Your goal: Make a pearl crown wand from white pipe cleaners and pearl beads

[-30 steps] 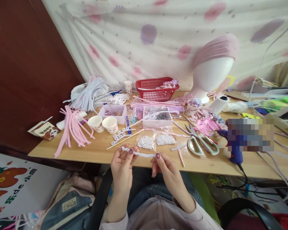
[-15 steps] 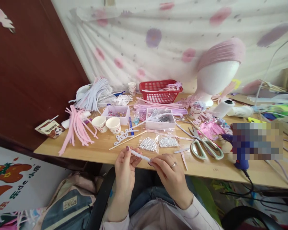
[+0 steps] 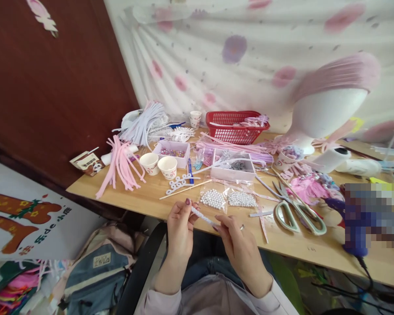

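A short white pipe cleaner point(image 3: 202, 216), which looks tightly coiled, is stretched between my hands just off the table's front edge. My left hand point(image 3: 180, 229) pinches its upper left end between thumb and finger. At the lower right end, the fingers of my right hand point(image 3: 238, 245) are closed on it; a ring shows on this hand. Just beyond lie two clear bags of white pearl beads point(image 3: 212, 199). Behind my left hand are a wooden stick point(image 3: 180, 191) and a piece of looped white pipe cleaner point(image 3: 181, 183).
Scissors point(image 3: 300, 214) and a blue glue gun point(image 3: 354, 232) lie to the right. Two paper cups point(image 3: 167, 168), bead boxes point(image 3: 233, 173) and pink pipe cleaners point(image 3: 120, 168) are across the table. Behind stand a red basket point(image 3: 238, 135) and a foam head point(image 3: 328, 109).
The view has swung left, so the table and hands appear farther right. Both hands keep hold of the pipe cleaner; the right fingers have shifted slightly on its end.
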Available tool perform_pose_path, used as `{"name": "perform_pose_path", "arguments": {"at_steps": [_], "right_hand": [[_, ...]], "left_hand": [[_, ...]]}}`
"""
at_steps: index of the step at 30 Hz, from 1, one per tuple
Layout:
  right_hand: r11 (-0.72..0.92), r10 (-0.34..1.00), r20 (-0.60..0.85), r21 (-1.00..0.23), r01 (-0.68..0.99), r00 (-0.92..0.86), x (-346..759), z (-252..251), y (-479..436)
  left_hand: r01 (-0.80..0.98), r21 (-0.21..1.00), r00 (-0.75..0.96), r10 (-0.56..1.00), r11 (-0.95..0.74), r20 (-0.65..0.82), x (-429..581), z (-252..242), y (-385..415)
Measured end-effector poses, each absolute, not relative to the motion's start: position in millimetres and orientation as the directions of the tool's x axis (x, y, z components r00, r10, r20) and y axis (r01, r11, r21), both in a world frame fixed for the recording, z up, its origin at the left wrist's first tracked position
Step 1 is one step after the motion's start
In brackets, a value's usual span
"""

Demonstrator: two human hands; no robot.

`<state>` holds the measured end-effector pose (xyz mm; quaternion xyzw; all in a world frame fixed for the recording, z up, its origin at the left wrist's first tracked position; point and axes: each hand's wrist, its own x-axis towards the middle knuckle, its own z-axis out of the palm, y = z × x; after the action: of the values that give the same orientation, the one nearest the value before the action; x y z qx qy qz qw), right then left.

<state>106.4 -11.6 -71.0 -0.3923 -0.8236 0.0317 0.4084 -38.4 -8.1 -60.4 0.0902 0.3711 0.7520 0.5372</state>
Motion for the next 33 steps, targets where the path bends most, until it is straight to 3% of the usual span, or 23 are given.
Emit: {"name": "perform_pose_path", "arguments": {"at_steps": [9,17,25,31,33], "right_hand": [[0.835,0.539,0.631,-0.314,0.451,-0.558,112.9,-63.1,-10.3],[0.856,0.493,0.742,-0.319,0.407,-0.454,119.9,-53.5,1.1],[0.695,0.674,0.662,-0.419,0.584,-0.328,127.8,-50.7,19.8],[0.638,0.751,0.544,-0.448,0.626,-0.374,127.5,-39.3,41.0],[0.613,0.788,0.450,-0.518,0.596,-0.420,127.0,-32.8,47.6]], "left_hand": [[-0.741,0.645,-0.462,0.839,-0.188,-0.287,-44.0,-69.3,-0.3],[-0.763,0.633,-0.419,0.848,-0.134,-0.325,-45.2,-64.2,2.0],[-0.758,0.644,-0.403,0.852,-0.105,-0.335,-41.1,-47.1,8.9],[-0.724,0.676,-0.480,0.803,-0.135,-0.354,-40.4,-30.7,32.5],[-0.723,0.676,-0.493,0.792,-0.143,-0.360,-42.9,-26.2,43.8]]}}
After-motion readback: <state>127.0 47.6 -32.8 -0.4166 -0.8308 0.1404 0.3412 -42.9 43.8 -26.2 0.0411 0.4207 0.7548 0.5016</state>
